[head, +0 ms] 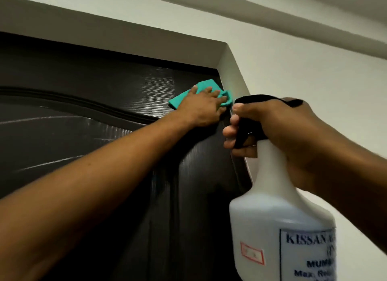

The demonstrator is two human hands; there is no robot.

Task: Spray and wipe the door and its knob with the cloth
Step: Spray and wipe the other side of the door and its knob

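A dark brown wood-grain door [94, 134] fills the left and middle of the head view, with an arched moulding and pale streaks on it. My left hand [201, 109] reaches up and presses a teal cloth [184, 94] flat against the door near its top right corner. My right hand [282, 138] grips the black trigger head of a white spray bottle [276, 228], held upright close to the camera at the lower right. The bottle carries a printed label. The knob is out of view.
A pale door frame [232, 71] borders the door at the top and right. A white wall [314, 67] runs to the right, with a ceiling ledge above it.
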